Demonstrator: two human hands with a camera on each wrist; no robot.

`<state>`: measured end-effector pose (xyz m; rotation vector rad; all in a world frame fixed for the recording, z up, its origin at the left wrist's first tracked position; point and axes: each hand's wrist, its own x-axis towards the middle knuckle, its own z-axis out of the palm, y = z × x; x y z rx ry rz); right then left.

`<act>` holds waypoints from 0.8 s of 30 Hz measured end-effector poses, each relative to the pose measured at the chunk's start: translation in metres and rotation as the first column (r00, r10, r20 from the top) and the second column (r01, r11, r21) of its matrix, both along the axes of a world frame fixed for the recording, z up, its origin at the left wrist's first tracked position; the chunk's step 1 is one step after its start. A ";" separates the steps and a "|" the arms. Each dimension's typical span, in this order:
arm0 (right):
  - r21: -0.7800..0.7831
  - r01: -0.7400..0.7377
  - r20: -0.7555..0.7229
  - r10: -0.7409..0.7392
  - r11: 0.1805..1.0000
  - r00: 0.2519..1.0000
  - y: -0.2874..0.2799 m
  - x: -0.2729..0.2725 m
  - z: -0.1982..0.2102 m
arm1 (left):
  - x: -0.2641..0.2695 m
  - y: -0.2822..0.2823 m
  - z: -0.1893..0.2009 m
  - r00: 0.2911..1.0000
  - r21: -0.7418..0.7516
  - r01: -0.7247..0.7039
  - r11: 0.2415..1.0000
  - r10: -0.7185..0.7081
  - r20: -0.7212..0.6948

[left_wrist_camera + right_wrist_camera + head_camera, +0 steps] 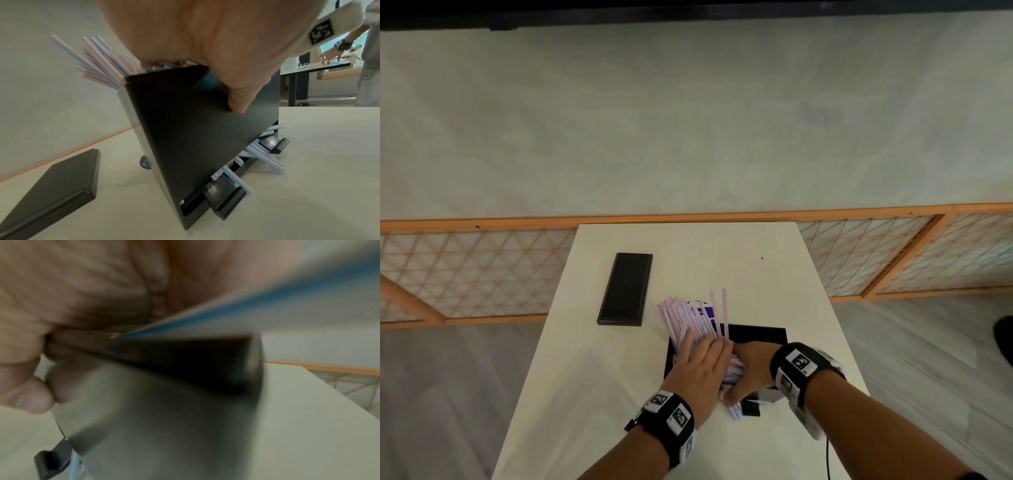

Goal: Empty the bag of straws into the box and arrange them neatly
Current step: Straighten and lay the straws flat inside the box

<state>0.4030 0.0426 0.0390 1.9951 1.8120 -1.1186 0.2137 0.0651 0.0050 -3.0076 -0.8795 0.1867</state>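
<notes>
A black box [760, 334] stands on the white table [722, 246] with pink, white and blue striped straws [688, 318] fanning out of its far left side. My left hand [698, 363] lies on the straws with straight fingers; its thumb [240, 100] presses the box's side wall [195, 138]. My right hand [750, 370] is curled round the near end of the straw bundle inside the box. The right wrist view is blurred and shows a thumb [30, 399] and one blue-striped straw [226, 308]. A purple-and-white pack [702, 310], perhaps the bag, shows behind the straws.
A flat black lid [626, 289] lies on the table left of the box. Straw ends and black tabs [751, 409] stick out at the box's near edge. A wooden lattice screen [482, 267] runs behind the table. Another person [368, 56] stands at a far desk.
</notes>
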 end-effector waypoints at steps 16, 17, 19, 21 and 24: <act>0.229 -0.014 -0.073 0.031 0.973 0.997 -0.017 0.005 0.012 | -0.015 -0.001 -0.003 0.946 0.086 0.011 0.996 -0.038 0.322; 0.287 0.032 -0.113 0.000 0.957 0.994 -0.021 0.009 0.013 | -0.017 -0.001 -0.002 0.942 0.088 0.001 0.996 -0.031 0.335; 0.359 0.149 -0.197 -0.081 0.921 0.977 -0.023 0.015 0.017 | -0.019 -0.002 -0.002 0.939 0.104 -0.006 0.995 -0.030 0.343; 0.379 0.233 -0.220 -0.157 0.896 0.963 -0.021 0.016 0.019 | -0.021 -0.004 -0.002 0.936 0.129 -0.002 0.992 -0.043 0.350; 0.339 0.210 -0.161 -0.163 0.917 0.973 -0.012 0.007 0.014 | -0.022 -0.010 -0.008 0.927 0.179 0.008 0.984 -0.074 0.367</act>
